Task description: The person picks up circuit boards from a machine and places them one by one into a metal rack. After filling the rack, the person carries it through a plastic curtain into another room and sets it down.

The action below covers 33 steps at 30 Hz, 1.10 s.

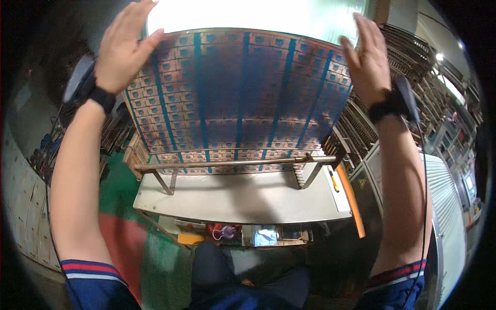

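I see the left hand (124,51) and right hand (371,62) with thumbs wide of fingers, any hold unclear; between and below them a panel (222,93) stands, patterned face toward the forearms (77,191), long axis apparently crosswise.

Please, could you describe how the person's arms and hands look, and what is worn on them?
The left hand and right hand are bare, without gloves. Each wears a black wristband with a dark, rounded device; a thin dark cable runs along each forearm. The navy short sleeves have red and white stripes at the edge.
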Available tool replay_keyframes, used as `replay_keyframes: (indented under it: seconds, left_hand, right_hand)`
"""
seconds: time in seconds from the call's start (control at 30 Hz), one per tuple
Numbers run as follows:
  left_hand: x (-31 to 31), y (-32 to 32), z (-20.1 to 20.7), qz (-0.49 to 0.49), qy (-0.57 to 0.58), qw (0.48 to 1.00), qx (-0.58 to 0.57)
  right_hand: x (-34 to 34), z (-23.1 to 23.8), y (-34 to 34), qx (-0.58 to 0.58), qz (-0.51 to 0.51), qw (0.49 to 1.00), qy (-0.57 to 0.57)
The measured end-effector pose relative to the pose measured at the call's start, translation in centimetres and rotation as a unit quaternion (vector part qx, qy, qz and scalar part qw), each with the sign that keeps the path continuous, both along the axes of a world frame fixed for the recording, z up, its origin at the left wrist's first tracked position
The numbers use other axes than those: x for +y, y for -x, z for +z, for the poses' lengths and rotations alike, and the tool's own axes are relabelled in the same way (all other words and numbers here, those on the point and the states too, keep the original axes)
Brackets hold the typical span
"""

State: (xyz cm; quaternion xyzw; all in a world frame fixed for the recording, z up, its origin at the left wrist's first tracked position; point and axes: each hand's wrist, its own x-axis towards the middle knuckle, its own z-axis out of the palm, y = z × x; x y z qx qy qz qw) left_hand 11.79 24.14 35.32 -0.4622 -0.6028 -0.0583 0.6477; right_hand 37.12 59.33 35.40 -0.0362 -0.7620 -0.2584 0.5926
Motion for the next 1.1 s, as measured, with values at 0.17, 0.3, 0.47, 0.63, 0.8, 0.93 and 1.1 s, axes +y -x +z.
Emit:
replay_keyframes:
  seconds: [0.17,0.3,0.47,0.63,0.8,0.93,1.1]
  left_hand:
    - [2.2,-1.6,-1.7,0.038,0.144,0.95,-0.274]
    - [1.2,-4.3,-3.6,0.023,0.2,0.915,-0.351]
    - [1.0,-5.1,-5.2,0.003,0.159,0.947,-0.279]
    - [1.4,-4.9,-6.4,0.005,0.166,0.945,-0.282]
    - [1.4,-3.8,-8.9,0.045,0.227,0.886,-0.402]
    - [1.8,-4.9,-9.1,0.075,0.238,0.88,-0.404]
    - [3.2,-6.6,-10.9,0.054,0.185,0.917,-0.349]
  right_hand:
    - [1.8,-2.8,0.5,-0.185,-0.068,0.978,0.064]
    - [0.3,-4.7,-1.0,-0.318,-0.058,0.92,0.222]
    - [0.1,-7.1,-2.1,-0.269,-0.07,0.946,0.168]
    - [-1.0,-7.1,-2.9,-0.301,-0.082,0.93,0.193]
    - [-3.1,-8.7,-2.8,-0.377,-0.134,0.874,0.275]
    - [-1.7,-10.8,-4.1,-0.309,-0.137,0.917,0.211]
    - [-5.3,-15.6,-5.3,-0.395,0.091,0.813,0.417]
